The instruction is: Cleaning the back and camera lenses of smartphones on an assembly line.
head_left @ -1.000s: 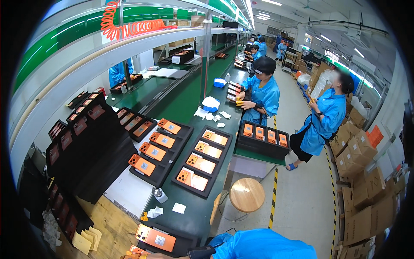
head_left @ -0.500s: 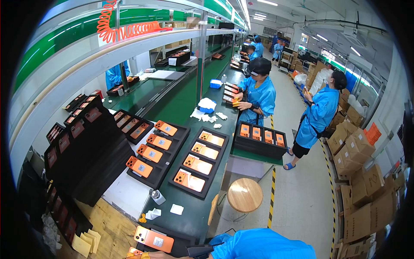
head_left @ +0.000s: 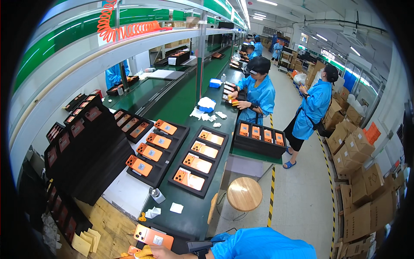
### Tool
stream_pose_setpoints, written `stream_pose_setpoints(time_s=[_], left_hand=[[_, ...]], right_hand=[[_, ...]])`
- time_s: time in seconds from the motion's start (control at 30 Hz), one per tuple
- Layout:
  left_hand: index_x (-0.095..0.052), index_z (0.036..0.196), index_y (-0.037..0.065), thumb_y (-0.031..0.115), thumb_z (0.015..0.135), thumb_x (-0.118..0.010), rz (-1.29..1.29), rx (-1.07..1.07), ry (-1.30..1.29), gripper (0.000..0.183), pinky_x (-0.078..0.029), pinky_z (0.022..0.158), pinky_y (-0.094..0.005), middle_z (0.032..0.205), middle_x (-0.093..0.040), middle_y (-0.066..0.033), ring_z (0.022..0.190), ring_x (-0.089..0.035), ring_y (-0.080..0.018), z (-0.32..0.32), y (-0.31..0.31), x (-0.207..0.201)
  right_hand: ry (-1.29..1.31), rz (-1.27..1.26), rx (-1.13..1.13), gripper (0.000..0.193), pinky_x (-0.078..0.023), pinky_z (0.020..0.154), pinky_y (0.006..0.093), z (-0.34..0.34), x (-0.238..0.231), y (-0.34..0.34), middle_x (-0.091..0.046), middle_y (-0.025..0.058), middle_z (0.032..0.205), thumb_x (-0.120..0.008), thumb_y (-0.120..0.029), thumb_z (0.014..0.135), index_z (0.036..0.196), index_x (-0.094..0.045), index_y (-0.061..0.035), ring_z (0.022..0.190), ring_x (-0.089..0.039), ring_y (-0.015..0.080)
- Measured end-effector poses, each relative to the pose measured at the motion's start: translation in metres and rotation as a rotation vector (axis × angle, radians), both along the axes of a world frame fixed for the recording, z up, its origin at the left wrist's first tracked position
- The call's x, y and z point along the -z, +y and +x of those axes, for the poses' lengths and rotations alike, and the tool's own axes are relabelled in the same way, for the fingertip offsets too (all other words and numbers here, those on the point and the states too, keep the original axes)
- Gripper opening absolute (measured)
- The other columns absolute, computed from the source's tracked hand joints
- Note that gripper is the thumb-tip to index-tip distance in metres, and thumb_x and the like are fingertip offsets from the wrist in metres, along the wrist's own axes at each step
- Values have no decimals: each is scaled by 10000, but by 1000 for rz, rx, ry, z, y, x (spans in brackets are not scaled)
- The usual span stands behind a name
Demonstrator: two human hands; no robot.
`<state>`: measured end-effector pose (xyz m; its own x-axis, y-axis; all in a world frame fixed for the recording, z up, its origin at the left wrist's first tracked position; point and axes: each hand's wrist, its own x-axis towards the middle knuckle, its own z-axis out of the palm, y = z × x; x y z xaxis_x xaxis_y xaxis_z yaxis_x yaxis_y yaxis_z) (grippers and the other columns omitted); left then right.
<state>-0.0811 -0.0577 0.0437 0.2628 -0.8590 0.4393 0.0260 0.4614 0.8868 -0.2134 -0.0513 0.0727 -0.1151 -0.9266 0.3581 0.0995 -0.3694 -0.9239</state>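
My right hand [head_left: 160, 252] reaches in at the lower edge from a blue sleeve [head_left: 263, 244], wearing yellow finger cots and a black wrist strap. Its fingers are curled together, with a bit of white at their tips; what they grip cannot be made out. Just beyond them an orange phone [head_left: 153, 236] with a white label lies back up in a black foam tray [head_left: 183, 241]. Part of a second orange phone [head_left: 133, 249] shows beside the fingertips, cut by the picture's edge. My left hand is out of the picture.
Black trays of orange phones, one tray [head_left: 206, 190] nearby, line the green bench. A small bottle [head_left: 158, 195], white wipes [head_left: 176, 208] and yellow finger cots [head_left: 142, 217] lie near. A stool [head_left: 244, 194] stands right; a co-worker [head_left: 258, 93] works farther along.
My right hand has come farther up into the picture, over the phones' near side. The standing co-worker at right has shifted left; the nearer co-worker's hands have moved a little.
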Motion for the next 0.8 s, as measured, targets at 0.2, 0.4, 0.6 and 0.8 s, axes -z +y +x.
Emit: stream_pose_setpoints(time_s=[0.2,0.4,0.6,0.8], left_hand=[[-170,1450,58,545,825,-599,75,-18,160,901,-388,966,-501,1436,-312,-159,1164,-461,-354,-26,1,-29],[-204,1441,52,555,831,-579,101,-23,278,876,-394,962,-494,1422,-333,-164,1165,-461,-353,-37,4,-45],[-239,1432,45,565,836,-559,107,-20,389,854,-399,958,-487,1409,-354,-169,1165,-462,-353,-45,7,-57],[-273,1423,39,576,841,-540,108,-35,466,835,-404,954,-480,1395,-375,-174,1166,-462,-352,-45,8,-65]], right_hand=[[43,-227,10,164,-500,874,380,6,-24,8,-666,139,958,-680,-69,801,959,-670,-24,959,-643,299],[45,-32,18,137,-519,769,325,10,-6,5,-673,114,906,-662,-57,813,946,-673,-25,857,-658,238],[-495,374,-336,248,-512,698,281,13,26,-14,-617,66,992,-616,-112,893,1106,-569,7,845,-623,166],[-726,540,-409,275,-561,722,280,4,3,-13,-622,48,995,-591,-183,921,1136,-572,-12,883,-629,135]])
